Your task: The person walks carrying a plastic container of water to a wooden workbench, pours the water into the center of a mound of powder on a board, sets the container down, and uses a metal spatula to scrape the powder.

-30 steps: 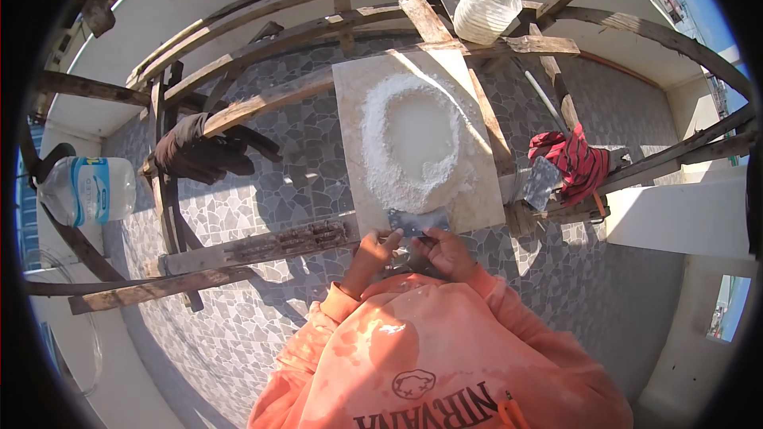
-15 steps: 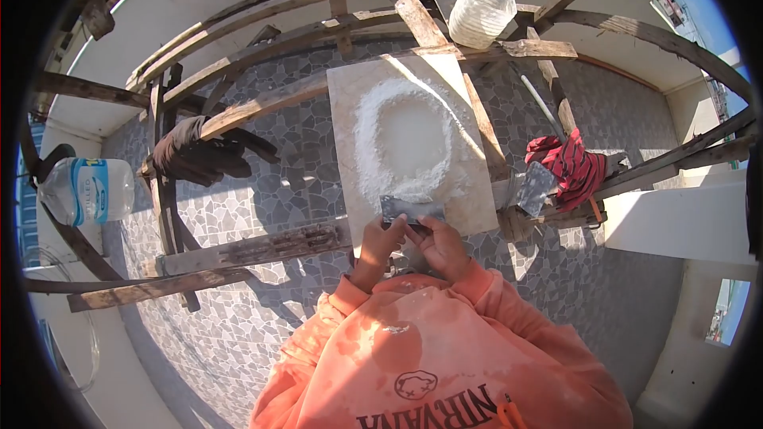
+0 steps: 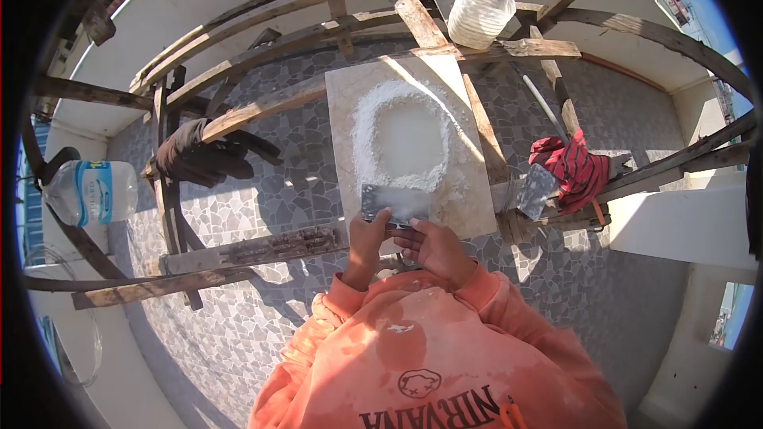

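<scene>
A square board [image 3: 470, 210] carries a ring of white powder [image 3: 366, 131] around a pale, smooth liquid pool [image 3: 412, 143]. At the ring's near edge lies a flat dark metal blade [image 3: 395, 202] with white powder on it. My left hand [image 3: 367, 240] grips the blade's near side, thumb on top. Just to the right, my right hand [image 3: 433, 246] also holds the blade's near edge with curled fingers.
Wooden beams [image 3: 270, 103] run around and under the board. A cut plastic container [image 3: 482, 12] stands beyond it. Dark gloves [image 3: 205, 151] and a plastic bottle [image 3: 99, 192] are at the left. A red striped cloth [image 3: 579, 171] and another metal blade [image 3: 537, 191] are at the right.
The blade has moved forward and left onto the powder's near edge, and both hands have moved with it. More powder lies on the blade.
</scene>
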Tool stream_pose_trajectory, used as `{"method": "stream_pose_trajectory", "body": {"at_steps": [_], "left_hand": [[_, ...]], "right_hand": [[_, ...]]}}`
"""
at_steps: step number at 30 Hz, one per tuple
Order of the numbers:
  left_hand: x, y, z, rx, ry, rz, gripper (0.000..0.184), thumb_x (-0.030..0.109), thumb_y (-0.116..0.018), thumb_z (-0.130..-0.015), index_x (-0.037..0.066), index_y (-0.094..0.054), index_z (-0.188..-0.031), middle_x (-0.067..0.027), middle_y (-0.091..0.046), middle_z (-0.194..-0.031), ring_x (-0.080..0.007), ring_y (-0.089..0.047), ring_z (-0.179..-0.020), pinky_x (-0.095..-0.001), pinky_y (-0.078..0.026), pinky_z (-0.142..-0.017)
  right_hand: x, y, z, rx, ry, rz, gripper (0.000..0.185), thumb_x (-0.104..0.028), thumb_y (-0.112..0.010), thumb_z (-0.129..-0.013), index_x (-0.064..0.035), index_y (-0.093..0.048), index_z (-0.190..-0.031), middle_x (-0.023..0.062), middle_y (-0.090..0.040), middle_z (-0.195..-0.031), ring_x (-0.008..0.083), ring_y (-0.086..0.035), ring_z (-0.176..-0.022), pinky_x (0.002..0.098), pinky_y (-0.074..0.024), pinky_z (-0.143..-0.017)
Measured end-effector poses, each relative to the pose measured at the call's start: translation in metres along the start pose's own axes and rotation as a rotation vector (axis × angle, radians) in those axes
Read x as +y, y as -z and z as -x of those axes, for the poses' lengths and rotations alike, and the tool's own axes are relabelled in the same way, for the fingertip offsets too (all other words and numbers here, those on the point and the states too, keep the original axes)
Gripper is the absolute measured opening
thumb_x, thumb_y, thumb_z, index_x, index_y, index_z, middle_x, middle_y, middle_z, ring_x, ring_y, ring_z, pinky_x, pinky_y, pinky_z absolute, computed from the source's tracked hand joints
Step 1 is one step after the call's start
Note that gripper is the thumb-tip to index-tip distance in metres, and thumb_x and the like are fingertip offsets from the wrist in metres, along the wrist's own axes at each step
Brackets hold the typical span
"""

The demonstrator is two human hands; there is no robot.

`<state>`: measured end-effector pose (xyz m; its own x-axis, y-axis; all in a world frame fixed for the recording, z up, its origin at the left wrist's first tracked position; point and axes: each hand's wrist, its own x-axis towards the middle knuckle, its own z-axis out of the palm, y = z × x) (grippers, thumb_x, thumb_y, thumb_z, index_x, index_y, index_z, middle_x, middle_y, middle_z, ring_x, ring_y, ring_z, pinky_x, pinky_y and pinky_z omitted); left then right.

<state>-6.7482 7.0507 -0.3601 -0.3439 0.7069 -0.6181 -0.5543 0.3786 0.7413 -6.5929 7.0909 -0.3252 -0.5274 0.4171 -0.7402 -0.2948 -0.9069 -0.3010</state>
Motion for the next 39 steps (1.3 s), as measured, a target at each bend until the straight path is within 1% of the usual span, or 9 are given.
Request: {"method": "stream_pose_trajectory", "body": {"at_steps": [5, 13, 17, 22, 26, 29, 30, 34, 39], "left_hand": [[0.020, 0.029, 0.015, -0.049, -0.086, 0.065, 0.024, 0.009, -0.058, -0.092, -0.008, -0.061, -0.109, -0.0152, -0.068, -0.104, -0.0241, -0.069, -0.095, -0.0359, -0.058, -0.087], [0.014, 0.059, 0.029, 0.293, -0.240, -0.281, 0.024, 0.010, -0.066, -0.086, -0.001, -0.056, -0.105, -0.0066, -0.064, -0.090, -0.0118, -0.061, -0.074, -0.0250, -0.052, -0.063], [-0.010, 0.057, 0.029, 0.395, -0.181, -0.148, 0.018, 0.011, -0.063, -0.086, 0.003, -0.061, -0.102, -0.0026, -0.063, -0.090, -0.0083, -0.059, -0.073, -0.0232, -0.048, -0.059], [-0.037, 0.057, 0.029, 0.473, -0.128, -0.160, 0.009, 0.009, -0.064, -0.086, 0.003, -0.060, -0.092, 0.0014, -0.059, -0.074, -0.0060, -0.052, -0.056, -0.0231, -0.038, -0.047], [-0.084, 0.084, 0.009, 0.514, -0.369, -0.517, 0.013, 0.010, -0.069, -0.086, 0.003, -0.059, -0.090, 0.0016, -0.054, -0.069, -0.0056, -0.046, -0.054, -0.0248, -0.036, -0.046], [-0.114, 0.105, -0.012, 0.546, -0.306, -0.708, 0.014, 0.011, -0.069, -0.087, 0.004, -0.057, -0.087, 0.0020, -0.053, -0.067, -0.0058, -0.045, -0.053, -0.0249, -0.037, -0.046], [-0.106, 0.092, -0.015, 0.584, -0.232, -0.606, 0.024, 0.016, -0.070, -0.083, -0.002, -0.055, -0.083, -0.0048, -0.054, -0.066, -0.0149, -0.045, -0.056, -0.0349, -0.039, -0.053], [-0.090, 0.063, -0.016, 0.469, -0.228, -0.298, 0.016, 0.012, -0.069, -0.083, 0.002, -0.057, -0.084, 0.0013, -0.054, -0.070, -0.0059, -0.045, -0.061, -0.0266, -0.037, -0.052], [-0.083, 0.041, -0.029, 0.435, -0.189, -0.144, 0.018, 0.009, -0.069, -0.084, -0.002, -0.056, -0.090, -0.0013, -0.056, -0.070, -0.0077, -0.050, -0.063, -0.0260, -0.041, -0.054]], "right_hand": [[-0.023, 0.024, 0.032, 0.064, 0.057, 0.236, 0.032, -0.022, -0.051, -0.100, 0.0025, -0.057, -0.119, 0.0120, -0.067, -0.108, 0.0168, -0.064, -0.096, 0.0264, -0.0523, -0.075], [-0.075, 0.111, 0.044, 0.126, 0.161, 0.450, 0.032, -0.021, -0.051, -0.100, 0.0041, -0.056, -0.120, 0.0143, -0.067, -0.108, 0.0181, -0.066, -0.092, 0.0263, -0.0523, -0.074], [-0.109, 0.128, 0.047, 0.144, 0.180, 0.524, 0.027, -0.018, -0.052, -0.100, 0.0028, -0.060, -0.115, 0.0124, -0.068, -0.105, 0.0167, -0.066, -0.091, 0.0255, -0.0519, -0.072], [-0.140, 0.141, 0.037, 0.092, 0.166, 0.632, 0.029, -0.019, -0.052, -0.099, 0.0035, -0.060, -0.116, 0.0126, -0.068, -0.104, 0.0171, -0.067, -0.090, 0.0261, -0.0520, -0.072], [-0.146, 0.141, 0.033, 0.123, 0.180, 0.662, 0.030, -0.019, -0.052, -0.099, 0.0037, -0.059, -0.117, 0.0128, -0.068, -0.104, 0.0173, -0.067, -0.090, 0.0261, -0.0520, -0.073], [-0.139, 0.135, 0.040, 0.192, 0.186, 0.690, 0.030, -0.018, -0.052, -0.099, 0.0038, -0.059, -0.118, 0.0130, -0.068, -0.104, 0.0175, -0.067, -0.091, 0.0264, -0.0522, -0.073], [-0.134, 0.135, 0.042, 0.219, 0.184, 0.680, 0.030, -0.018, -0.052, -0.099, 0.0037, -0.059, -0.118, 0.0132, -0.068, -0.105, 0.0176, -0.067, -0.091, 0.0264, -0.0523, -0.073], [-0.107, 0.135, 0.060, 0.310, 0.193, 0.658, 0.029, -0.018, -0.052, -0.099, 0.0034, -0.059, -0.118, 0.0139, -0.069, -0.105, 0.0179, -0.068, -0.090, 0.0264, -0.0527, -0.071], [-0.083, 0.140, 0.079, 0.374, 0.207, 0.643, 0.029, -0.019, -0.050, -0.100, 0.0031, -0.058, -0.117, 0.0149, -0.069, -0.104, 0.0196, -0.069, -0.089, 0.0273, -0.0540, -0.072]]}}
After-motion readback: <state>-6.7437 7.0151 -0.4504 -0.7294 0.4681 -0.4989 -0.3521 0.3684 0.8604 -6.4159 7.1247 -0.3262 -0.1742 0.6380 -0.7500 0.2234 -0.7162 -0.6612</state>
